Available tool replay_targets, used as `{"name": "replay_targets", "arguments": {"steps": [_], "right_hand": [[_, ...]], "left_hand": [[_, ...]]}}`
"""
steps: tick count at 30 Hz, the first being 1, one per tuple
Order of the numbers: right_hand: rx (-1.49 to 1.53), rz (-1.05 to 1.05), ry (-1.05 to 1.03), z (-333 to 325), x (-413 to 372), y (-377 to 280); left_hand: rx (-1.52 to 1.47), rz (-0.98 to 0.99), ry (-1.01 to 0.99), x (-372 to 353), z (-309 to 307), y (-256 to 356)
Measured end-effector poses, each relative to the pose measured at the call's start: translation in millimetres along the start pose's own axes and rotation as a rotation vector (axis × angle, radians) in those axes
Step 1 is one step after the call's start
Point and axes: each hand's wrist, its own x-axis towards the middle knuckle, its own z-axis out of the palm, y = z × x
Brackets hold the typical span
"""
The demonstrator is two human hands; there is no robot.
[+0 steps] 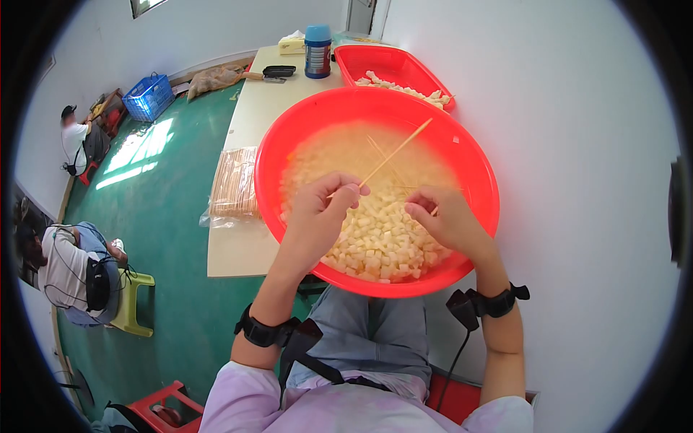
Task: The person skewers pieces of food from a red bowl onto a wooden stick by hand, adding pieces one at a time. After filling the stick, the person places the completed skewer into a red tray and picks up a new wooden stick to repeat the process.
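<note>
My left hand [328,206] is closed on a bamboo skewer [397,152], which slants up to the right above a large red basin [480,180]. My right hand [444,218] hovers over the basin with its fingers pinched together. What it holds, if anything, is too small to make out. Beneath both hands lie many small pale cubes [382,242] in cloudy water, heaped toward the near side. Other thin sticks show in the basin behind the held skewer.
A plastic-wrapped bundle of skewers [234,184] lies left of the basin on the table [234,252]. Behind stand a blue-lidded flask [317,54], a knife [267,77] and a red tray [397,58] with pale skewered pieces. A wall is at right; two people sit at left.
</note>
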Motion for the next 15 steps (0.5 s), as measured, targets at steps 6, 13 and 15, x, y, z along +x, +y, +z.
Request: {"name": "replay_targets", "arguments": {"steps": [6, 13, 15], "right_hand": [[0.313, 0.030, 0.095, -0.2, 0.1, 2.0], [0.951, 0.117, 0.337, -17.9, -3.4, 1.6], [1.081, 0.104, 0.358, -22.7, -6.2, 4.0]], "left_hand": [[0.146, 0.074, -0.069, 2.7, 0.1, -9.9], [0.326, 0.035, -0.126, -1.6, 3.8, -5.9], [0.367, 0.052, -0.118, -1.6, 4.6, -7.4]]}}
